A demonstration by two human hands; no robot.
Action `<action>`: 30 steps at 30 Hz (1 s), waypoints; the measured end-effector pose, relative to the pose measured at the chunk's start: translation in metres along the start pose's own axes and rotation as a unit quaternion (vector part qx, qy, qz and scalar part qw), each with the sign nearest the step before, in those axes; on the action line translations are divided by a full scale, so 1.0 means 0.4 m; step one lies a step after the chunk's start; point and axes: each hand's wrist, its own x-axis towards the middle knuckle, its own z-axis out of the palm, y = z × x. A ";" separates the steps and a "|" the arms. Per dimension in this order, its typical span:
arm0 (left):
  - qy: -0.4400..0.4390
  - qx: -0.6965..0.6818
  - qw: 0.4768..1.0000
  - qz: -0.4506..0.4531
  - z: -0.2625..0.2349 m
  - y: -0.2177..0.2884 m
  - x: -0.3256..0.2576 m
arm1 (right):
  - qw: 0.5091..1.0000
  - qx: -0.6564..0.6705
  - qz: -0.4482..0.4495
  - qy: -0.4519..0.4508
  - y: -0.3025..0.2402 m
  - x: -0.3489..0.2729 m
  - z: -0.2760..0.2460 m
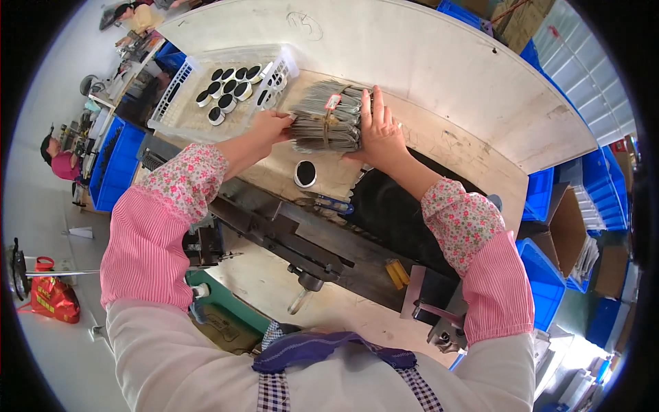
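Observation:
On the workbench (439, 137) stands a thick stack of thin grey sheets (322, 103), bound around with a band and bearing a small red-and-white tag (333, 101). My left hand (270, 129) grips its left edge with the fingers closed. Against the right side lies my right hand (383, 137), its fingers stretched up along the stack and its thumb at the lower corner, so the stack is held between both hands. Just below it sits a round white piece with a black top (305, 174). Blue-handled pliers (333, 204) lie nearer me.
A clear plastic basket (171, 96) at the far left holds several round black-topped pieces. A dark metal machine bed (274, 230) crosses in front of me, with a yellow object (397, 273) on it. Blue bins (542, 275) stand at the right. A white board (425, 62) closes the back.

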 end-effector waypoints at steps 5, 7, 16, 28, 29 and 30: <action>-0.003 -0.031 0.999 -0.023 0.028 0.047 -0.038 | 0.999 -0.010 0.006 0.035 0.017 -0.004 0.023; 0.031 -0.024 0.999 -0.028 0.033 0.062 -0.050 | 0.999 -0.007 0.005 0.037 0.014 -0.001 0.024; -0.068 0.237 0.968 0.050 -0.010 0.070 -0.051 | 0.993 0.072 -0.055 -0.069 0.088 0.015 -0.075; -0.055 0.417 0.855 0.302 0.067 0.142 0.003 | 0.866 0.420 0.143 -0.230 0.127 0.053 -0.124; -0.087 0.483 0.795 0.358 0.095 0.149 -0.030 | 0.837 0.474 0.145 -0.232 0.130 0.046 -0.123; -0.115 0.543 0.725 0.407 0.111 0.161 -0.064 | 0.836 0.473 0.147 -0.234 0.126 0.040 -0.128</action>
